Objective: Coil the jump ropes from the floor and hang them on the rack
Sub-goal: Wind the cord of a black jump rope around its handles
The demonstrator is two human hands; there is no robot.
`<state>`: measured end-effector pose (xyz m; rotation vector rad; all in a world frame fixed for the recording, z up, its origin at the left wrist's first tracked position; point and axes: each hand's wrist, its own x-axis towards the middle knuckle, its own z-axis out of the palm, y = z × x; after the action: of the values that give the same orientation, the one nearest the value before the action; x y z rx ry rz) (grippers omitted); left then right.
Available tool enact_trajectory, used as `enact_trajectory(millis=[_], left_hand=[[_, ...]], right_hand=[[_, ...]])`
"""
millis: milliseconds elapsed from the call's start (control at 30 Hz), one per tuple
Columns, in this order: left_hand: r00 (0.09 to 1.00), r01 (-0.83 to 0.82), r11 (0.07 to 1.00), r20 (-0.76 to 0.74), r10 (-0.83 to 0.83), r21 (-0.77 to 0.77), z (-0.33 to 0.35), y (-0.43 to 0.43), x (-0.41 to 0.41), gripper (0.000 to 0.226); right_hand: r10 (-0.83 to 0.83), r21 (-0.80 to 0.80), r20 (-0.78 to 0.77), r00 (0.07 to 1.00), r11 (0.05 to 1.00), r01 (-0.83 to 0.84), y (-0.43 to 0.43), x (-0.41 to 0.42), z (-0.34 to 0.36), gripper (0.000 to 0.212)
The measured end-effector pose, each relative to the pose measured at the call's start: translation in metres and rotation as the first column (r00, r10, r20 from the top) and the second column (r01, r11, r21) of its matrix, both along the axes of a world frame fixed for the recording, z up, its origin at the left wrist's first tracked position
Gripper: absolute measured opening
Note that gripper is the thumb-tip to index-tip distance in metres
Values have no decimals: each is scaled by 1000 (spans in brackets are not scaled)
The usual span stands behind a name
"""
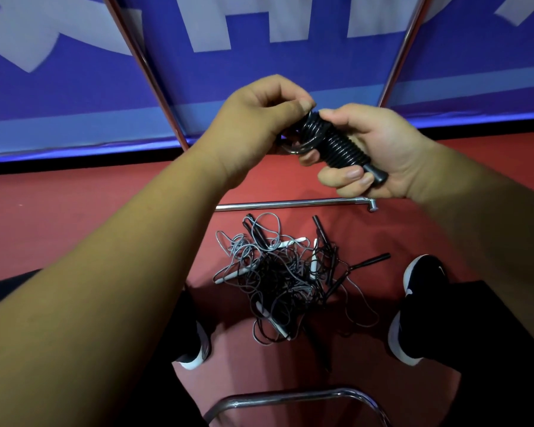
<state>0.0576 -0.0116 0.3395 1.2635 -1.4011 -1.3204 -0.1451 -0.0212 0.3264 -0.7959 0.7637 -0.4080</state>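
Evidently closing a wrap, the left hand [256, 118] is pinching the last turn atop the coil [336, 146], probably tucking it so nothing unwinds; right of the coil, the right hand [383, 149] is gripping its handle [376, 175] steady. Below the coil, more ropes [278, 278] are lying tangled on the floor [43, 195].

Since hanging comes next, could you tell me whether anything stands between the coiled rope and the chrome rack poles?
Nothing visible does. The coiled rope, gripped by the left hand and right hand, is up in front of the slanted chrome poles; the tangled pile lies below on the floor.
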Motion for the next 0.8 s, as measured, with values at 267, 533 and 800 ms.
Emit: enact_trajectory(millis=[267,533,800], left_hand=[[933,-23,999,357,36,-41,2,-5,1,17],[982,-125,985,125,140,-115,12,-7,1,20],[984,-68,994,-167,54,-83,11,-2,-10,12]], right_hand=[[-14,-47,-44,999,999,12,1,6,-5,30],[54,-291,-519,853,927,-236,6,17,-15,20],[-114,-443,-680,725,852,-281,-6,15,-20,34]])
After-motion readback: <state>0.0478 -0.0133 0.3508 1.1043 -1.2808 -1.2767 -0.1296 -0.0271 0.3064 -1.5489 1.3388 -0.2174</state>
